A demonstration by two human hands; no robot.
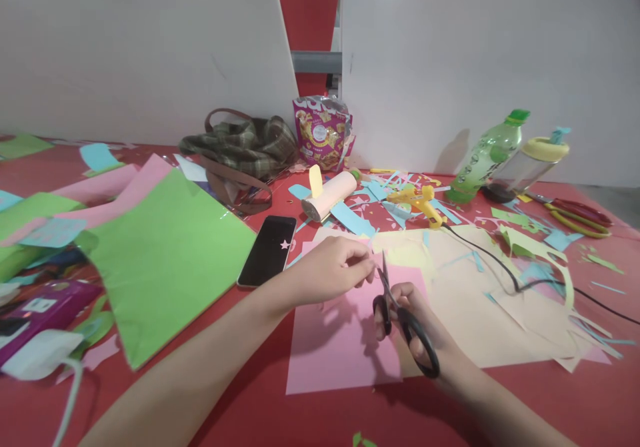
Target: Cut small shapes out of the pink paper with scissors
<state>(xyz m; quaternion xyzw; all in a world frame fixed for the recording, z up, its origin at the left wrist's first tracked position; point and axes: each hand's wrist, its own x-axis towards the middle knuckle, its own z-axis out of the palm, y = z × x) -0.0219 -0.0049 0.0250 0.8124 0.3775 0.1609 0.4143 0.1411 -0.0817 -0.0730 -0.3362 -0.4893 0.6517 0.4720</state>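
Observation:
My right hand (417, 317) holds a pair of scissors (387, 290) with black handles, blades pointing up and away. Close beside the blade tips, my left hand (337, 270) is closed in a pinch; whatever its fingertips hold is too small to make out. Both hands are above a sheet of pink paper (325, 360), which overlaps a larger cream sheet (465, 300). To the left of my left hand, a dark phone (267, 250) lies with a tiny pink star (285, 244) on its screen. A pale paper tube (330, 195) with yellow and blue paper flaps rests beyond my hands.
A yellow glue gun (415, 200) trails a black cord across the cream sheet. Green paper (175, 260) covers the left side. Behind are a plaid bag (245, 143), a snack bag (324, 132) and a green bottle (487, 157). Red-handled scissors (583, 213) lie right, among scraps.

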